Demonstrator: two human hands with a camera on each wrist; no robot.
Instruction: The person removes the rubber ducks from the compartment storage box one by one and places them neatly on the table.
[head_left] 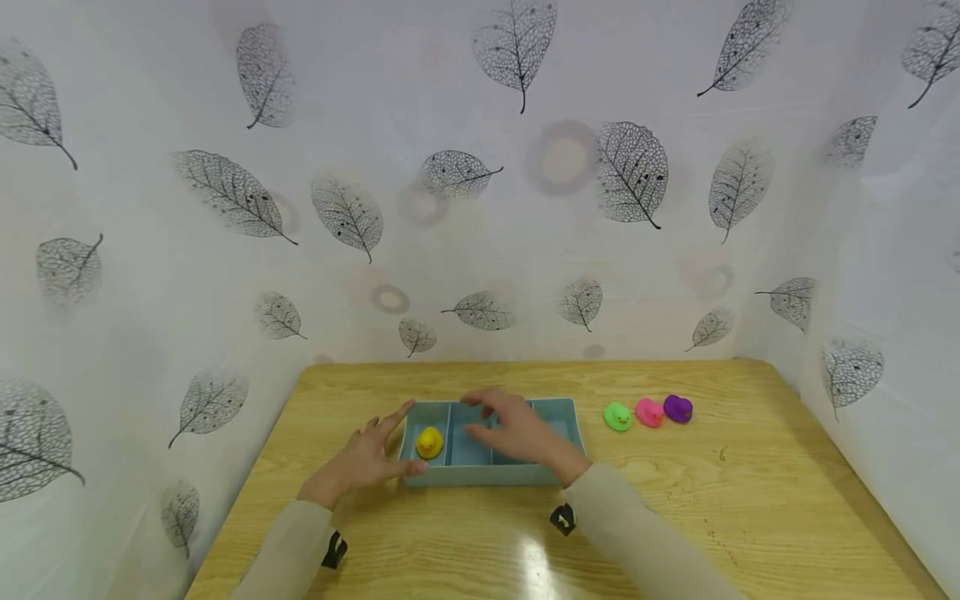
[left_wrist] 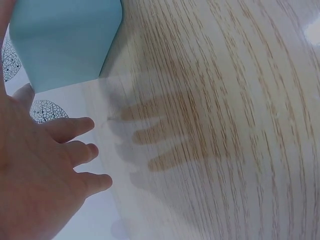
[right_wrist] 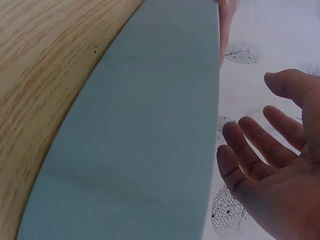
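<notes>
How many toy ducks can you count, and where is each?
4: a yellow duck inside the left end of the tray, and a green duck, pink duck and purple duck on the table, right of it. The right hand could hide another.

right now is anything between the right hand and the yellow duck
Sideways, yes: the divider just right of the yellow duck lies between it and the right hand. From above, nothing visible covers the duck.

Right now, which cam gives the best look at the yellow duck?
Head: the yellow duck sits unobstructed in the blue box, at its left end. Left and right wrist show none of it; they see the box's outside.
</notes>
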